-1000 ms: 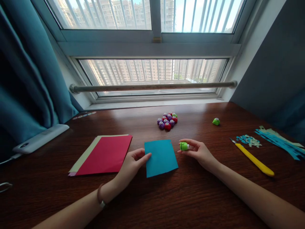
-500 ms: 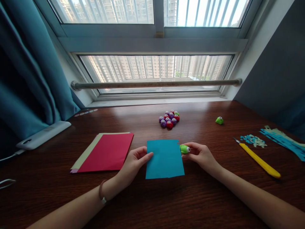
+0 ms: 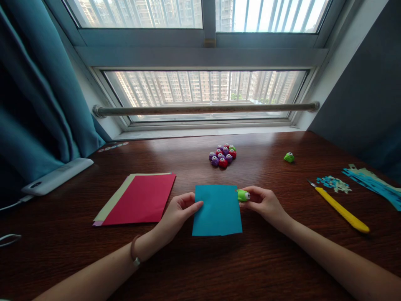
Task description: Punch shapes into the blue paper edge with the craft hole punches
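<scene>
"So, left hand (image 3: 180,214): state?"

"Thumb and fingers pinched on the left edge of the blue sheet (image 3: 217,213), which spans the gap between both hands."

"Right hand (image 3: 265,204)?"

"Fingers closed on the small green punch (image 3: 242,195), at the sheet's right edge, near its far corner."

"Surroundings?"

"Left of the left hand, a red-topped paper stack (image 3: 140,200). Right of the right hand, a yellow-handled knife (image 3: 343,212) and paper scraps (image 3: 334,184). Ahead of both, clustered coloured punches (image 3: 222,156)."

Forearms (image 3: 97,267) angled inward, left hand (image 3: 176,214) in a pinch, right hand (image 3: 267,205) with fingers (image 3: 258,191) curled
</scene>
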Demonstrator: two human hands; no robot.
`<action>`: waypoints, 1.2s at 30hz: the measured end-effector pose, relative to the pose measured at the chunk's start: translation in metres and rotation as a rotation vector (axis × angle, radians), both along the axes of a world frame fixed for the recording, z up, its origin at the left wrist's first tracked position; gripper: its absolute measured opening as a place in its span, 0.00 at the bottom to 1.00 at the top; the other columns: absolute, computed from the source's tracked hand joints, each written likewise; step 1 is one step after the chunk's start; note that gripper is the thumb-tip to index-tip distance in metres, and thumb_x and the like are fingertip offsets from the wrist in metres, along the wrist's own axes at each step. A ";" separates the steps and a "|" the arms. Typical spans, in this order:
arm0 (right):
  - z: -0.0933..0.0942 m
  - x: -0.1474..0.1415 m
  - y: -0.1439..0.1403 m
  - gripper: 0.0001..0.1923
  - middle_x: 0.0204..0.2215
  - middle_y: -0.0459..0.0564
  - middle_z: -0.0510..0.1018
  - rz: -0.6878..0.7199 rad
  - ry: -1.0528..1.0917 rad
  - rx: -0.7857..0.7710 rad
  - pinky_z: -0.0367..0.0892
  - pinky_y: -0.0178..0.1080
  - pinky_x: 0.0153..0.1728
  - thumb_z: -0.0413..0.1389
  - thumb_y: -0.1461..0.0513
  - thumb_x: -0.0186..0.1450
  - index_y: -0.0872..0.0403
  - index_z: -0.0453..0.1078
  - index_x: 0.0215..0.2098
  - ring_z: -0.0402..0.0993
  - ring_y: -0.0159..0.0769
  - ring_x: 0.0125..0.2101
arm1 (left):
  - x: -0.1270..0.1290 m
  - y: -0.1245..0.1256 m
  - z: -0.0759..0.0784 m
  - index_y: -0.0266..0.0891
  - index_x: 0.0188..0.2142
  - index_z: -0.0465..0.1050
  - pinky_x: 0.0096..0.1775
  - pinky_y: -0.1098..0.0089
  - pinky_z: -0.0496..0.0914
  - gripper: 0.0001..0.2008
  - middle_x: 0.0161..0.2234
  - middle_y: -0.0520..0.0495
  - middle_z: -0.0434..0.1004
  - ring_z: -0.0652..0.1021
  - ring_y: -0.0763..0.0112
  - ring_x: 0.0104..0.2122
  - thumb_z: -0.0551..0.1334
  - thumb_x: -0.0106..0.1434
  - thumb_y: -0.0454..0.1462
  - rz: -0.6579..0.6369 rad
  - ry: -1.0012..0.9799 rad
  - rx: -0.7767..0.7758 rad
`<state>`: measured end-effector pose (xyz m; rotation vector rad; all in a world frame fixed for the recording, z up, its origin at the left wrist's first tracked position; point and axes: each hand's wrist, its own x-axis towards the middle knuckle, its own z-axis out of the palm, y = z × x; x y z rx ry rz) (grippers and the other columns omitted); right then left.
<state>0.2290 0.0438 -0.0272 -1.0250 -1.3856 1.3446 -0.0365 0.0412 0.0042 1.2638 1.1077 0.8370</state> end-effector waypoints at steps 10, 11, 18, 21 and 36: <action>0.002 -0.001 -0.003 0.17 0.37 0.46 0.78 0.039 0.007 0.028 0.72 0.42 0.42 0.66 0.62 0.51 0.52 0.73 0.39 0.76 0.40 0.37 | 0.000 0.001 -0.001 0.36 0.28 0.71 0.29 0.72 0.69 0.20 0.28 0.48 0.75 0.74 0.69 0.27 0.66 0.49 0.52 0.034 0.020 0.024; 0.001 -0.001 -0.003 0.17 0.37 0.47 0.78 0.040 0.004 0.029 0.72 0.42 0.42 0.66 0.62 0.51 0.52 0.73 0.39 0.76 0.40 0.37 | 0.000 0.001 -0.002 0.36 0.28 0.71 0.28 0.72 0.69 0.20 0.27 0.48 0.75 0.74 0.69 0.27 0.66 0.49 0.52 0.037 0.026 0.027; 0.001 0.001 -0.003 0.18 0.39 0.48 0.78 0.043 -0.049 0.072 0.72 0.42 0.42 0.65 0.61 0.52 0.52 0.73 0.41 0.75 0.41 0.39 | 0.000 0.001 -0.003 0.36 0.28 0.70 0.28 0.73 0.69 0.20 0.27 0.49 0.75 0.73 0.69 0.27 0.66 0.49 0.52 0.047 0.028 0.034; 0.001 0.001 -0.003 0.18 0.37 0.47 0.77 0.037 -0.106 0.118 0.73 0.40 0.39 0.65 0.61 0.52 0.51 0.73 0.42 0.75 0.39 0.37 | 0.002 0.001 -0.001 0.36 0.27 0.71 0.28 0.73 0.69 0.20 0.27 0.48 0.75 0.73 0.69 0.27 0.67 0.48 0.51 0.023 0.039 0.040; 0.003 0.002 -0.003 0.19 0.36 0.47 0.77 -0.007 -0.244 0.173 0.72 0.38 0.35 0.65 0.59 0.53 0.49 0.74 0.43 0.74 0.38 0.34 | 0.003 -0.002 -0.004 0.35 0.25 0.68 0.29 0.75 0.65 0.17 0.24 0.51 0.69 0.69 0.73 0.25 0.63 0.54 0.48 -0.080 0.116 0.103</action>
